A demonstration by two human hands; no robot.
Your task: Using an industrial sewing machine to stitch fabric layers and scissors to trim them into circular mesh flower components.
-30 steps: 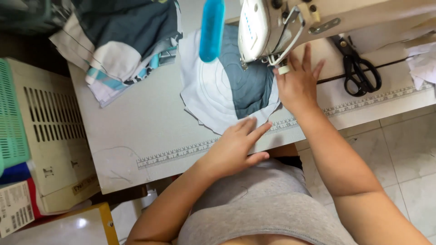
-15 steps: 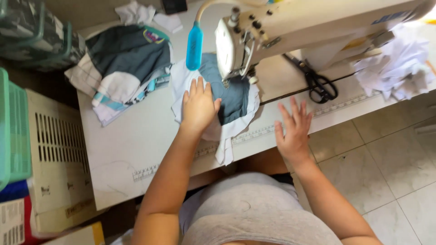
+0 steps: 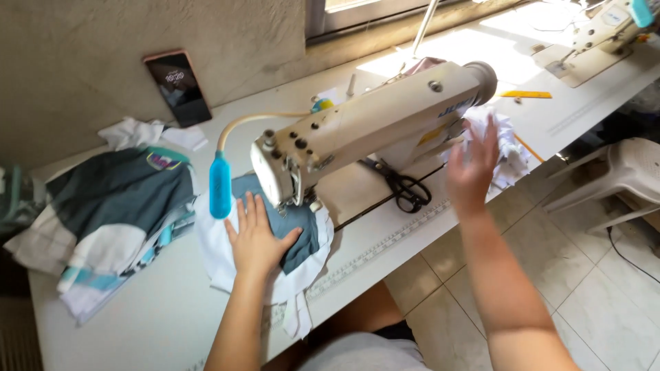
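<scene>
My left hand (image 3: pixel 258 237) lies flat, fingers spread, on a white and grey-blue fabric piece (image 3: pixel 302 251) beside the needle end of a cream sewing machine (image 3: pixel 371 127). My right hand (image 3: pixel 473 168) is raised and blurred to the right of the machine, fingers apart, just in front of a heap of white cloth scraps (image 3: pixel 505 148). It holds nothing that I can see. Black scissors (image 3: pixel 405 187) rest on the table between my two hands. A blue lamp head (image 3: pixel 220 185) on a bent tube hangs left of the machine.
A pile of grey, white and teal garments (image 3: pixel 113 213) sits at the table's left. A dark phone (image 3: pixel 179 88) leans on the wall. A ruler strip (image 3: pixel 385 249) runs along the table's front edge. A white plastic chair (image 3: pixel 629 172) and a second sewing machine (image 3: pixel 608 24) are at right.
The view has swung right and up. My right hand rose from the table's front edge toward the white scraps. My left hand stays pressed on the fabric.
</scene>
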